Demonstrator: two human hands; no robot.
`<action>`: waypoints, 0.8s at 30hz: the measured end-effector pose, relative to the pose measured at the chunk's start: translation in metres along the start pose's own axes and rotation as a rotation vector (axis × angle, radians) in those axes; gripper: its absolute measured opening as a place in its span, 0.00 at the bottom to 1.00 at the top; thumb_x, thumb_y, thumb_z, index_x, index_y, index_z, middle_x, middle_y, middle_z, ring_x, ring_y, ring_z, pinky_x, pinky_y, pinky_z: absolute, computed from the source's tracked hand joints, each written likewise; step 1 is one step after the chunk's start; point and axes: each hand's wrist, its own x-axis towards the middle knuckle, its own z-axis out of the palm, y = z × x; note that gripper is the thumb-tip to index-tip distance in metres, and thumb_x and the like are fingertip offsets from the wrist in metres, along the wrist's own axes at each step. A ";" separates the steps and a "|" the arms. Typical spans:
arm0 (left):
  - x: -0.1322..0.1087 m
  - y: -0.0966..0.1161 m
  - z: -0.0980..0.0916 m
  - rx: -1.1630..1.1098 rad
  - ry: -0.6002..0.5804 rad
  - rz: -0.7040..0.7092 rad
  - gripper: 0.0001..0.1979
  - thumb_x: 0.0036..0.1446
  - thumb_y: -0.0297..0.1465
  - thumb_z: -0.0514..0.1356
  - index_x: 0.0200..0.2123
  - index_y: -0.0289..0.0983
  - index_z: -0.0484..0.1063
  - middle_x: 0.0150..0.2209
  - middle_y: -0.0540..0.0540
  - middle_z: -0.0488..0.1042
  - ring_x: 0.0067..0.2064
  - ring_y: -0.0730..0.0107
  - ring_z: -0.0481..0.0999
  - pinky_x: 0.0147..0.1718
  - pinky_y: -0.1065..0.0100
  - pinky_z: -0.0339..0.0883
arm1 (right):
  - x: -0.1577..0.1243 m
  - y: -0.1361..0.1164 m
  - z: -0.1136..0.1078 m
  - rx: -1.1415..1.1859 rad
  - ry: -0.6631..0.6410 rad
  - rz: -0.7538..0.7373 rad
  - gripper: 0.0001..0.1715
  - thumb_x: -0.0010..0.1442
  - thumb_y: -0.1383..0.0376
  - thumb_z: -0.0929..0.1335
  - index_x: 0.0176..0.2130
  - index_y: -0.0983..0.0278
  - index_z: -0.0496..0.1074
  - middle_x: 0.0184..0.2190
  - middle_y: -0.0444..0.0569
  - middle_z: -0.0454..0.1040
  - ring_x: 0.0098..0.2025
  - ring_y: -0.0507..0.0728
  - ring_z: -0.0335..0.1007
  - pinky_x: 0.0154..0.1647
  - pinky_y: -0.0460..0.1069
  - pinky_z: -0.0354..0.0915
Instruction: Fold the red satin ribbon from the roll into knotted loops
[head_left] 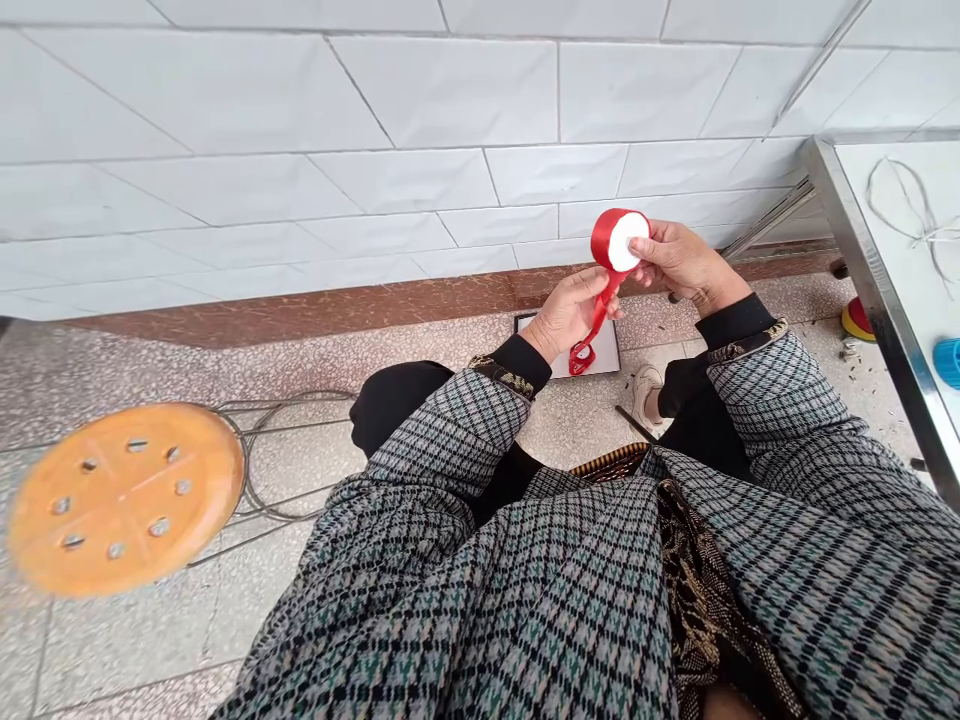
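My right hand (686, 265) grips a roll of red ribbon (609, 236) by its white core, thumb on the round side face. The roll is held up in front of the tiled wall. A strip of the ribbon runs down from the roll, and my left hand (564, 312) pinches it just below. Under the left fingers the loose ribbon end (582, 357) hangs in a curled loop, over a white, dark-edged flat panel (604, 350) on the floor. Both hands are close together, a little apart at the fingertips.
An orange round stool (124, 500) with a wire frame is at the left. To the right stands a metal-edged table (885, 300) bearing a pale looped cord (919, 230) and a blue lid-like object (949, 362). A red and yellow object (856, 320) lies beneath it. A white tiled wall (450, 95) rises ahead.
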 end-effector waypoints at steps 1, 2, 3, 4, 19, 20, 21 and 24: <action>0.000 0.000 -0.003 0.023 -0.019 -0.007 0.10 0.60 0.34 0.73 0.36 0.37 0.76 0.29 0.51 0.75 0.31 0.73 0.74 0.39 0.64 0.74 | -0.001 -0.002 -0.003 -0.008 0.009 0.006 0.41 0.43 0.36 0.86 0.40 0.60 0.77 0.26 0.41 0.74 0.24 0.49 0.65 0.21 0.45 0.61; 0.000 0.000 -0.005 0.051 -0.022 -0.012 0.08 0.58 0.30 0.72 0.37 0.37 0.77 0.31 0.50 0.76 0.33 0.72 0.76 0.43 0.62 0.75 | -0.002 -0.003 -0.005 -0.014 0.012 0.010 0.41 0.43 0.36 0.86 0.39 0.60 0.77 0.26 0.42 0.74 0.24 0.49 0.66 0.21 0.45 0.62; 0.000 -0.001 -0.007 0.083 -0.007 -0.012 0.06 0.57 0.27 0.71 0.36 0.36 0.77 0.32 0.49 0.77 0.35 0.71 0.77 0.45 0.61 0.75 | -0.002 -0.004 -0.007 -0.018 0.011 0.013 0.41 0.43 0.36 0.86 0.39 0.61 0.77 0.26 0.42 0.74 0.24 0.49 0.67 0.21 0.45 0.62; 0.001 -0.001 -0.009 0.120 0.019 -0.006 0.04 0.57 0.25 0.70 0.35 0.36 0.77 0.33 0.49 0.78 0.37 0.71 0.77 0.47 0.60 0.74 | -0.003 -0.004 -0.009 -0.020 0.007 0.017 0.40 0.43 0.36 0.86 0.39 0.61 0.77 0.25 0.42 0.73 0.24 0.50 0.67 0.22 0.45 0.63; 0.009 -0.003 -0.011 0.541 0.067 0.004 0.14 0.45 0.10 0.56 0.21 0.36 0.69 0.23 0.52 0.70 0.28 0.75 0.69 0.37 0.65 0.63 | -0.014 -0.017 -0.004 -0.121 0.038 -0.110 0.41 0.44 0.32 0.84 0.38 0.59 0.77 0.26 0.42 0.72 0.26 0.51 0.63 0.28 0.48 0.67; 0.007 -0.002 -0.012 0.529 0.056 -0.009 0.14 0.44 0.11 0.56 0.21 0.36 0.69 0.23 0.52 0.70 0.28 0.75 0.70 0.37 0.66 0.64 | -0.015 -0.019 -0.007 -0.111 0.054 -0.124 0.41 0.43 0.32 0.84 0.37 0.59 0.76 0.26 0.42 0.73 0.26 0.51 0.63 0.28 0.49 0.67; 0.006 -0.001 -0.012 0.497 0.031 -0.028 0.14 0.44 0.11 0.55 0.21 0.36 0.68 0.23 0.52 0.70 0.28 0.75 0.71 0.37 0.65 0.65 | -0.016 -0.021 -0.009 -0.099 0.067 -0.138 0.40 0.43 0.33 0.84 0.36 0.59 0.76 0.26 0.42 0.73 0.25 0.50 0.63 0.27 0.49 0.66; 0.000 0.003 -0.016 0.347 -0.079 -0.123 0.13 0.41 0.13 0.54 0.24 0.36 0.68 0.25 0.55 0.69 0.24 0.77 0.70 0.40 0.62 0.72 | -0.018 -0.025 -0.017 -0.064 0.104 -0.187 0.39 0.43 0.35 0.85 0.35 0.59 0.75 0.25 0.42 0.74 0.25 0.50 0.64 0.27 0.49 0.66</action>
